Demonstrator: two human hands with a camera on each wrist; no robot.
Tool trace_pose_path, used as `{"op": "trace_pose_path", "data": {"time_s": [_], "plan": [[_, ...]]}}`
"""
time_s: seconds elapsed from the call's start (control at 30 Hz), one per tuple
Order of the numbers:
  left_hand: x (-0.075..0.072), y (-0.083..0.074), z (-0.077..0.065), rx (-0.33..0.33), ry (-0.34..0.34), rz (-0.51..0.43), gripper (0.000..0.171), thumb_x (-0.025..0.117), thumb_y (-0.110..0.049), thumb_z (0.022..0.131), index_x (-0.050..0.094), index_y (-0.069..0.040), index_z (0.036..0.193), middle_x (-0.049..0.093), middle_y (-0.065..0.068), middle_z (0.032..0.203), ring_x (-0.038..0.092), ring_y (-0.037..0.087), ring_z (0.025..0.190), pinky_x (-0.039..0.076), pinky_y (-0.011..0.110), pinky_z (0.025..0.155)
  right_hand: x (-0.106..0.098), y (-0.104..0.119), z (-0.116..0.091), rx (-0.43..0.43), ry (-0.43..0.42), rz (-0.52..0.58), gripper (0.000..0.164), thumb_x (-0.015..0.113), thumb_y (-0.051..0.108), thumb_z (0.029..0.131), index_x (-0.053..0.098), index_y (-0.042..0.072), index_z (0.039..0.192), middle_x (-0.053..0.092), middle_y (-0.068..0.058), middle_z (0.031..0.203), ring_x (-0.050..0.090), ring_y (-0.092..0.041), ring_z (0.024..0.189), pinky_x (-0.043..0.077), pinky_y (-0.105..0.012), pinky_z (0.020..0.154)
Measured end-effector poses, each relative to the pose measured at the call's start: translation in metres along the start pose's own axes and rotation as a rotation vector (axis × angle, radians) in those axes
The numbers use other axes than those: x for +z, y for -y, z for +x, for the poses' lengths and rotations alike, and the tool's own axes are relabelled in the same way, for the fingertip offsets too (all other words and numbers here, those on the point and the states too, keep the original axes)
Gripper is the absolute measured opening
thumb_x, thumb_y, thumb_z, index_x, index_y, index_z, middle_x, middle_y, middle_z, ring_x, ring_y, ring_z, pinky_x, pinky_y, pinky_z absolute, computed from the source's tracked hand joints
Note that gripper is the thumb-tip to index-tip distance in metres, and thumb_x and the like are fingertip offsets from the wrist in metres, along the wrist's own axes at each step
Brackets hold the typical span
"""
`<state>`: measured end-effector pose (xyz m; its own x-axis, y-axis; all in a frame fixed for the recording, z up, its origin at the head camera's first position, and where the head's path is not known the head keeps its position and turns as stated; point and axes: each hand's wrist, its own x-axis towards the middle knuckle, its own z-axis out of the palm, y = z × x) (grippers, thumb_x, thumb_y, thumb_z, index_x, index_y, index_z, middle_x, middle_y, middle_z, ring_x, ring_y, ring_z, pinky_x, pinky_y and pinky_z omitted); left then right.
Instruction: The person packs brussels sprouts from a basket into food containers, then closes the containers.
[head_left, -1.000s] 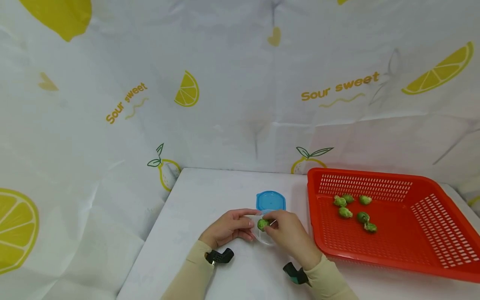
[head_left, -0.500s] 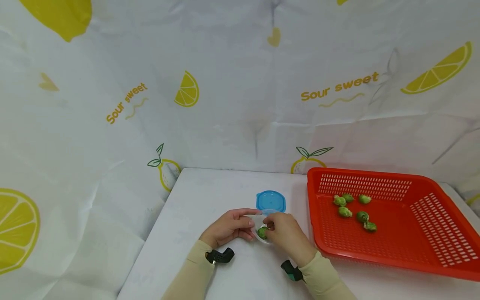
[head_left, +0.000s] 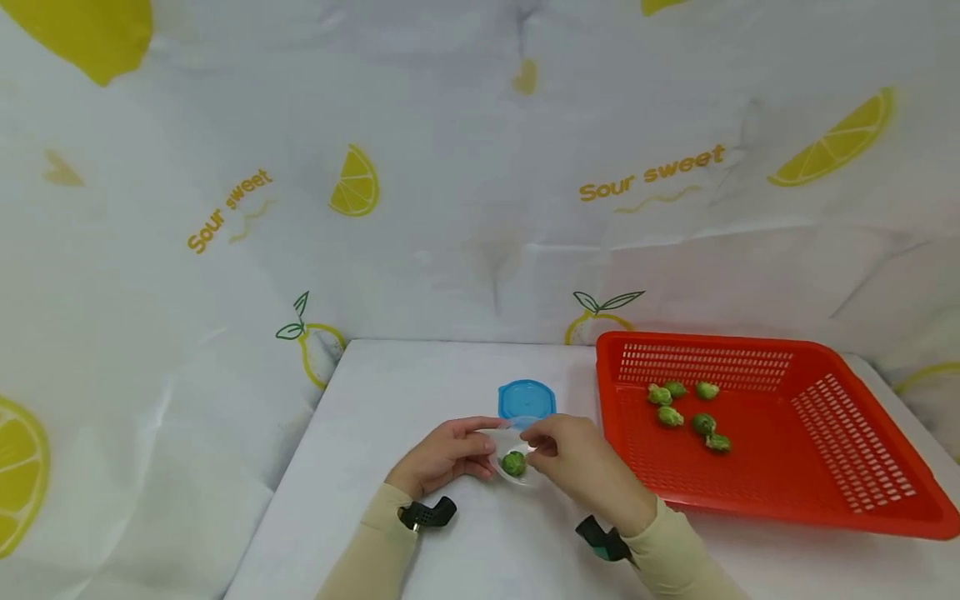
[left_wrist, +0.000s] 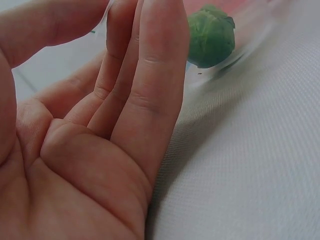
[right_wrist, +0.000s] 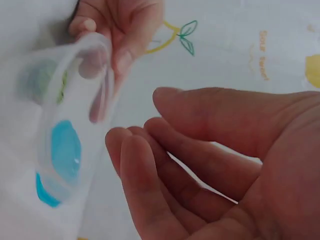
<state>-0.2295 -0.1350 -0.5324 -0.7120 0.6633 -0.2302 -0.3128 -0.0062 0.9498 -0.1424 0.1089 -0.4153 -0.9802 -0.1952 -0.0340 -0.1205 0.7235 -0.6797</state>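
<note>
At the tabletop (head_left: 420,375), the left hand (head_left: 452,454) pinches the clear container (head_left: 512,439), best kept steady; the right hand (head_left: 585,462), loosely curled, seems empty.

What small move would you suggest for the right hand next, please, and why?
I would probably move the right hand to the basket for another sprout: it looks empty, the left hand holds the clear cup with one sprout in view, and six lie in the basket.
</note>
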Motion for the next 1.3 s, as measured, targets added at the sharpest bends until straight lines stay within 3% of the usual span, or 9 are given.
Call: {"op": "trace_pose_path", "data": {"time_s": [0.13, 0.33, 0.43, 0.63, 0.7, 0.9, 1.17, 1.3], "plan": [[-0.004, 0.002, -0.003, 0.000, -0.004, 0.005, 0.049, 0.069, -0.019, 0.107, 0.059, -0.011, 0.154, 0.075, 0.007, 0.108, 0.076, 0.016, 0.087, 0.066, 0.028, 0.084, -0.029, -0.001, -0.008, -0.045, 0.040, -0.003, 0.021, 0.085, 0.013, 0.093, 0.083, 0.014, 0.114, 0.078, 0.001, 0.104, 0.068, -0.009, 0.088, 0.065, -0.030, 0.081], [-0.008, 0.004, -0.005, 0.003, -0.023, -0.005, 0.050, 0.070, -0.018, 0.106, 0.059, -0.010, 0.155, 0.074, 0.007, 0.105, 0.076, 0.016, 0.086, 0.066, 0.029, 0.083, -0.083, -0.019, -0.008, -0.110, 0.017, -0.038, 0.023, 0.081, 0.019, 0.098, 0.081, 0.020, 0.121, 0.079, 0.004, 0.111, 0.071, -0.011, 0.097, 0.064, -0.029, 0.085], [-0.008, 0.004, -0.007, -0.003, -0.021, -0.017, 0.051, 0.068, -0.016, 0.107, 0.057, -0.009, 0.156, 0.075, 0.006, 0.102, 0.077, 0.015, 0.086, 0.066, 0.028, 0.083, -0.108, -0.041, -0.001, -0.097, 0.009, -0.051, 0.026, 0.080, 0.022, 0.099, 0.080, 0.020, 0.125, 0.079, 0.001, 0.118, 0.071, -0.014, 0.103, 0.063, -0.030, 0.087], [-0.006, 0.003, -0.007, -0.015, -0.012, -0.036, 0.051, 0.066, -0.014, 0.107, 0.056, -0.009, 0.157, 0.075, 0.004, 0.096, 0.076, 0.014, 0.086, 0.066, 0.027, 0.083, -0.153, -0.099, 0.013, 0.017, 0.026, -0.072, 0.036, 0.076, 0.033, 0.102, 0.076, 0.017, 0.135, 0.078, -0.005, 0.126, 0.072, -0.019, 0.105, 0.060, -0.032, 0.085], [-0.005, 0.002, -0.007, -0.014, -0.014, -0.036, 0.050, 0.066, -0.014, 0.107, 0.057, -0.009, 0.157, 0.076, 0.003, 0.096, 0.076, 0.014, 0.086, 0.066, 0.027, 0.083, -0.166, -0.118, 0.014, 0.057, 0.046, -0.073, 0.042, 0.073, 0.036, 0.104, 0.073, 0.013, 0.140, 0.076, -0.011, 0.132, 0.071, -0.022, 0.109, 0.061, -0.039, 0.087], [-0.003, 0.000, -0.007, -0.009, -0.006, -0.034, 0.052, 0.068, -0.015, 0.107, 0.056, -0.008, 0.157, 0.075, 0.003, 0.095, 0.076, 0.013, 0.085, 0.066, 0.027, 0.083, -0.187, -0.172, 0.016, 0.174, 0.126, -0.045, 0.055, 0.065, 0.044, 0.108, 0.063, 0.008, 0.150, 0.070, -0.018, 0.142, 0.068, -0.033, 0.121, 0.057, -0.063, 0.099], [-0.001, -0.002, -0.005, 0.012, 0.016, -0.026, 0.055, 0.067, -0.015, 0.107, 0.053, -0.004, 0.158, 0.075, 0.001, 0.098, 0.076, 0.012, 0.086, 0.066, 0.026, 0.083, -0.202, -0.220, 0.014, 0.246, 0.181, -0.049, 0.059, 0.061, 0.047, 0.109, 0.063, 0.005, 0.150, 0.059, -0.028, 0.153, 0.055, -0.050, 0.136, 0.056, -0.065, 0.101], [0.000, -0.002, -0.003, 0.014, 0.036, -0.028, 0.055, 0.066, -0.015, 0.107, 0.051, -0.003, 0.159, 0.075, 0.001, 0.098, 0.076, 0.012, 0.088, 0.065, 0.026, 0.084, -0.207, -0.236, 0.014, 0.305, 0.216, -0.032, 0.059, 0.059, 0.042, 0.111, 0.061, -0.002, 0.149, 0.062, -0.030, 0.150, 0.058, -0.052, 0.135, 0.056, -0.066, 0.101]]}}
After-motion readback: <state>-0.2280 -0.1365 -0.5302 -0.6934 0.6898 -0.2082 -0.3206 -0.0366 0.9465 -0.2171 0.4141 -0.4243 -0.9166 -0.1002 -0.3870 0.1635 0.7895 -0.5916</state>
